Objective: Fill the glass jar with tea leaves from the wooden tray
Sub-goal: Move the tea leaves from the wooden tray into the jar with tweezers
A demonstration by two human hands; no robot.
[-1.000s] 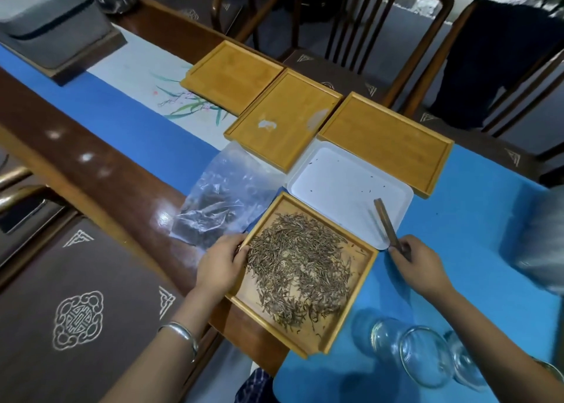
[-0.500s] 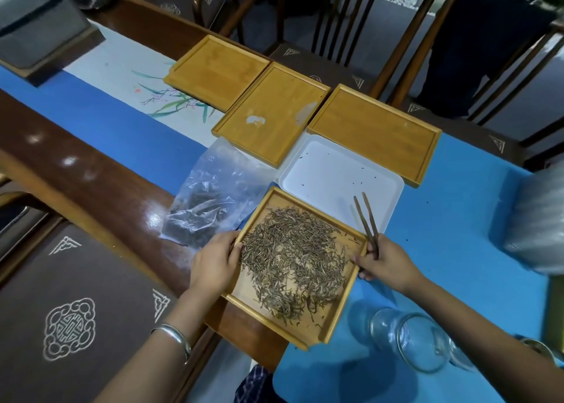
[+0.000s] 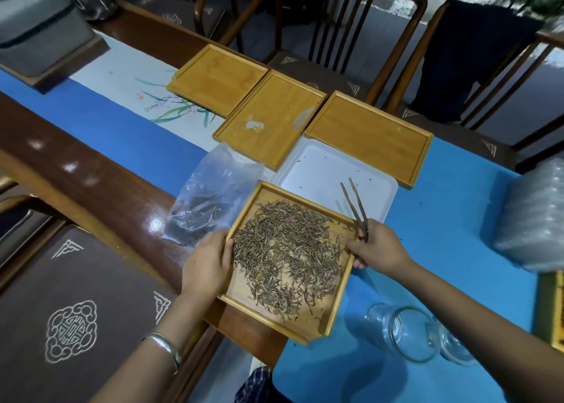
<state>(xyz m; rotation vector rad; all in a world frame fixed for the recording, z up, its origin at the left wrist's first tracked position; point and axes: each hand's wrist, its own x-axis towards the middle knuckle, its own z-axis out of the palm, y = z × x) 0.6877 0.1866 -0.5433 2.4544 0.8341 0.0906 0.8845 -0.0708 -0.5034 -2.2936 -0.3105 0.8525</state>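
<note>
We log the bench (image 3: pixel 91 164): dark wood, glossy, w/ a blue mat (image 3: pixel 457 219) over its right part and a painted runner (image 3: pixel 128 79) w/ green leaves further back. No readable writing or brand anywhere; only a white knot emblem on the brown seat cushion (image 3: pixel 70 332) at lower left.

Three bare wooden trays (image 3: pixel 366 134) lie in a diagonal row at the far side, edges touching or nearly so. A white plastic tray (image 3: pixel 320 170) sits just in front of them, holding only a few dark specks. A crumpled clear bag (image 3: pixel 210 201) w/ some dark leaf lies left of it.

The wooden tray (image 3: pixel 332 323) w/ the tea leaves (image 3: pixel 287 250) sits nearest us, its near corner overhanging the bench edge, its far corner overlapping the white tray. Leaves spread across the middle; near strip mostly bare wood.

The glass jar (image 3: pixel 403 332) lies on the blue mat at lower right, mouth toward us, apart from the tray. A second glass piece behind it is partly hidden.

Left hand (image 3: pixel 210 265): fingers curled over the tray's left rim, gripping it. Right hand (image 3: pixel 378 250): at the right rim, pinching dark tweezers (image 3: pixel 354 204), tips pointing away over the white tray.

Open mat right of the tray, up to a blurred clear stack (image 3: pixel 534 219).
</note>
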